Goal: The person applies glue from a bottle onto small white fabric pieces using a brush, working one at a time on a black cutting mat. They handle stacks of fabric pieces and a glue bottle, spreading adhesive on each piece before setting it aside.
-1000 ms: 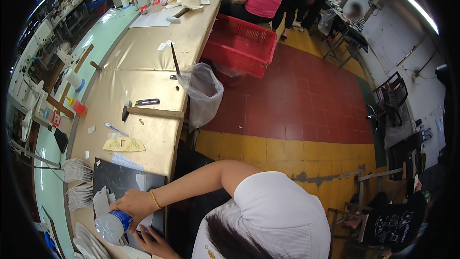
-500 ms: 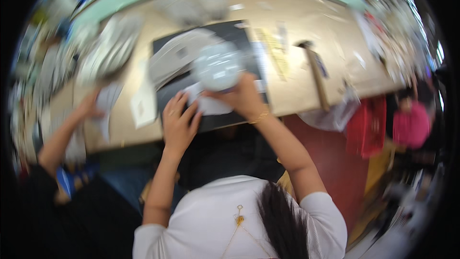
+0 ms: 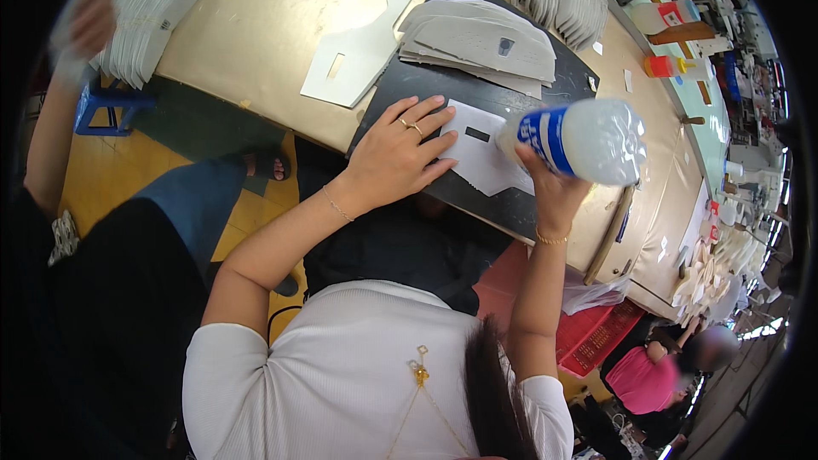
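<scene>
Left hand: centre of the frame, palm down, fingers spread wide and flat, pressing on a white cut paper piece that lies on a black mat. Forearm runs down and left to a bent elbow; thin bracelet at the wrist, rings on two fingers.

Right hand: right of centre, raised on an upright forearm, closed around the lower end of a clear plastic bottle with a blue label. Bottle lies tilted almost level, its body pointing to the right, just above the right end of the paper piece. Gold bracelet at the wrist. The fingers are mostly hidden behind the bottle; its cap end cannot be made out.

Stack of grey cut pieces: upper centre, on the mat, just beyond the paper piece.

Single white cut-out: upper left of centre, on the tan table.

Another person's hand: far upper left, blurred, at a fanned stack of white pieces; grip unclear.

Right rim: bottles and clutter, bent and too small to tell.
</scene>
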### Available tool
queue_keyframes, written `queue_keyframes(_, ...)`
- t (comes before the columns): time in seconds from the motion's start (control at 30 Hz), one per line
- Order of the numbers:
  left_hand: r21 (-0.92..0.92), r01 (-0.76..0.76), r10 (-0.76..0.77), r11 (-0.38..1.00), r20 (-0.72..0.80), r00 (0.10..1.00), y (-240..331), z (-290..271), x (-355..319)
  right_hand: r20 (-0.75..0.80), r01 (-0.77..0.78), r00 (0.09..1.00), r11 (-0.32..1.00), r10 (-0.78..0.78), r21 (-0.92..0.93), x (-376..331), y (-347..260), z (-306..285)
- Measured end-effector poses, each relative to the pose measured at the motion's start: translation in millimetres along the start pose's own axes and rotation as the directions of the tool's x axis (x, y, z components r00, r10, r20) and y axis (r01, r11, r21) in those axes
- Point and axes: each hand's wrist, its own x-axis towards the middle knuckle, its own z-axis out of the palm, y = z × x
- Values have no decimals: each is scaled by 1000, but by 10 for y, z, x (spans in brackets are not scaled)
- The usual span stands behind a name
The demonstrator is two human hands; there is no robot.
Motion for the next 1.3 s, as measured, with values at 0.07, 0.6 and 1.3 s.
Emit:
queue_keyframes(0.07,-8,8,-8,1000,9,1000,0,7,23,-29,20,999,1000,-20,17,-35,55,-37)
queue_keyframes(0.6,-7,-8,8,1000,-8,1000,-7,0,31,91,80,992,992,-89,97,141,11,239)
queue_keyframes(1.3,44,-46,46,998,0,999,-2,11,30,113,-25,994,988,8,154,98,7,1)
